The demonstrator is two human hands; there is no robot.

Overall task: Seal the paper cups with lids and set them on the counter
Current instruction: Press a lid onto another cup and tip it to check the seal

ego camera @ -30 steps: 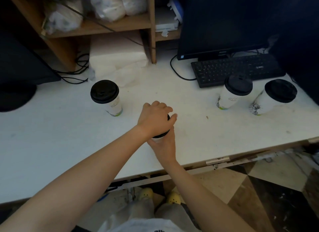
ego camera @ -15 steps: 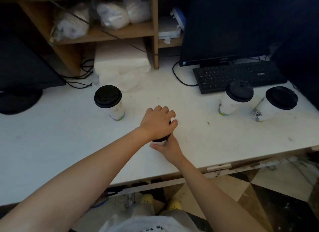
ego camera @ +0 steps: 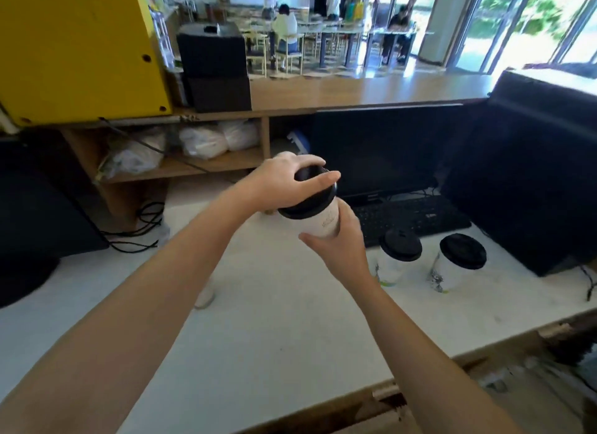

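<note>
**Lidded cup in the air: a loose rim or a hard squeeze could undo it**

We stand over the white counter [ego camera: 258,353]. The raised wooden counter [ego camera: 371,94] lies beyond it, and a dark monitor [ego camera: 381,152] and keyboard [ego camera: 416,214] sit between the two. Two sealed cups [ego camera: 395,262] stand upright just in front of the keyboard. Another cup [ego camera: 205,296] is mostly hidden behind our left forearm.

The paper cup [ego camera: 323,225] in hand is off the surface, tilted, in front of the monitor. Our right grip [ego camera: 339,249] wraps its wall from below. Our left grip [ego camera: 277,181] clamps the black lid [ego camera: 310,197], fingers over the top and thumb along the rim.

We cannot tell whether the lid is seated all the way round. If one edge sits proud, the tilt could let it lift or leak. Squeezing the thin wall too hard would push the mouth out of round and pop the rim. Reaching for the wooden counter takes us past the monitor, which we might clip. Our left forearm could also topple the hidden cup.
</note>
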